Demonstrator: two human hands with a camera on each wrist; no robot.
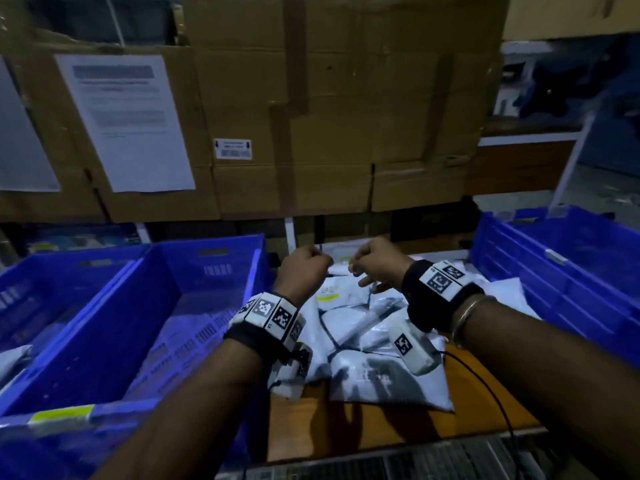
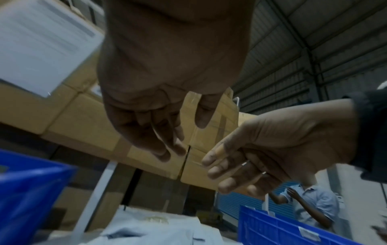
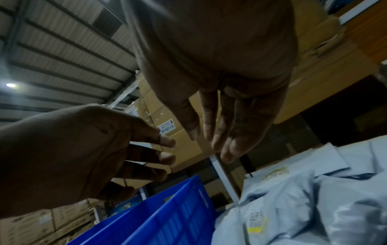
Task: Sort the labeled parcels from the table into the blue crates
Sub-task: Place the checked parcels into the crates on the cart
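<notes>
I find both hands free of any load: left hand and right hand hang loose-fingered above the grey parcels heaped on the table. The nearest blue crate is bare inside (its neighbour at far left shows one) — most sorting remains.

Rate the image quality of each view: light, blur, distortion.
Head view: dim, bluish, wide-angle bending at the edges; parcels soft, the blue crate readable. Left wrist view: dark, the left hand close and soft, the paper sheet motion-smeared. Right wrist view: underexposed, the right hand shadowed, the ceiling lamp flaring.
</notes>
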